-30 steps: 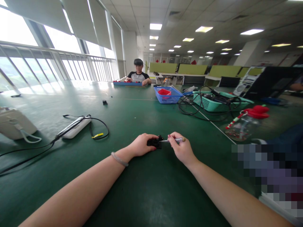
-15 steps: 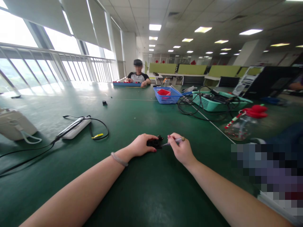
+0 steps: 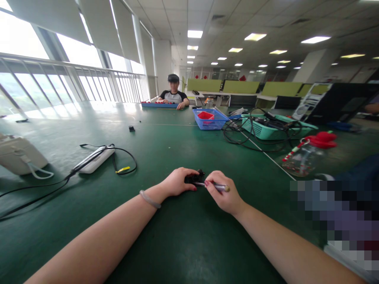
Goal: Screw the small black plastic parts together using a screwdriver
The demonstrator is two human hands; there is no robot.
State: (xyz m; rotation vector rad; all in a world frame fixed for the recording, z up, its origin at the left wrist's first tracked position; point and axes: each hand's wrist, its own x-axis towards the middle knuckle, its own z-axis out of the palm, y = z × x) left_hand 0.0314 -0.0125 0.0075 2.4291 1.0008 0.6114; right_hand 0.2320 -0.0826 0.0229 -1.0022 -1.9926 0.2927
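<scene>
On the green table, a small black object (image 3: 191, 179) lies between the thumb and fingers of my left hand (image 3: 177, 181), which grips it from the left. My right hand (image 3: 225, 193) is closed around a thin tool with a silvery handle (image 3: 220, 187), much like a screwdriver or pen. The tool's narrow shaft points left and its tip reaches the black object. Whether the tip presses into it cannot be made out. A small dark piece (image 3: 201, 172) shows at the object's far right side.
A white power bank-like box (image 3: 96, 161) with black cables lies left, near a beige case (image 3: 20, 156). Beyond are a blue basket (image 3: 210, 123), a green basket (image 3: 263, 133) and a red-lidded bottle (image 3: 306, 159). A person (image 3: 174, 94) sits across the table by a blue tray (image 3: 160, 105).
My right hand has moved slightly left, bringing the tool's shaft over the black object, and the handle now tilts lower to the right. My left hand keeps its grip.
</scene>
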